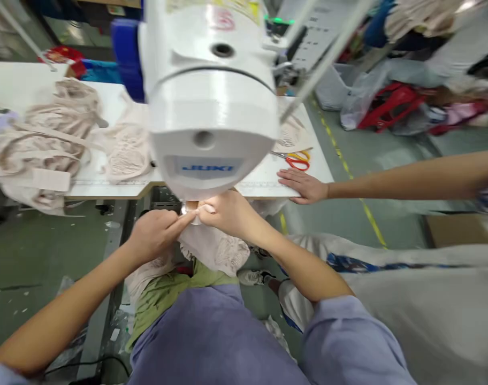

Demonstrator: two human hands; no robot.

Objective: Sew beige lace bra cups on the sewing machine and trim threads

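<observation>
A white JUKI sewing machine head (207,91) fills the upper middle of the view. Just under its front end, my left hand (155,235) and my right hand (223,214) meet, both with fingers pinched on a piece of pale beige lace fabric (215,248). The fabric hangs down from the needle area onto my lap. The needle itself is hidden by my fingers and the machine.
Piles of beige lace pieces (55,133) lie on the white table (260,179) at left. Red-and-yellow scissors (296,159) rest at the table's right. Another person's hand (304,185) lies flat on the table edge. Bags and clutter (392,101) stand beyond the yellow floor line.
</observation>
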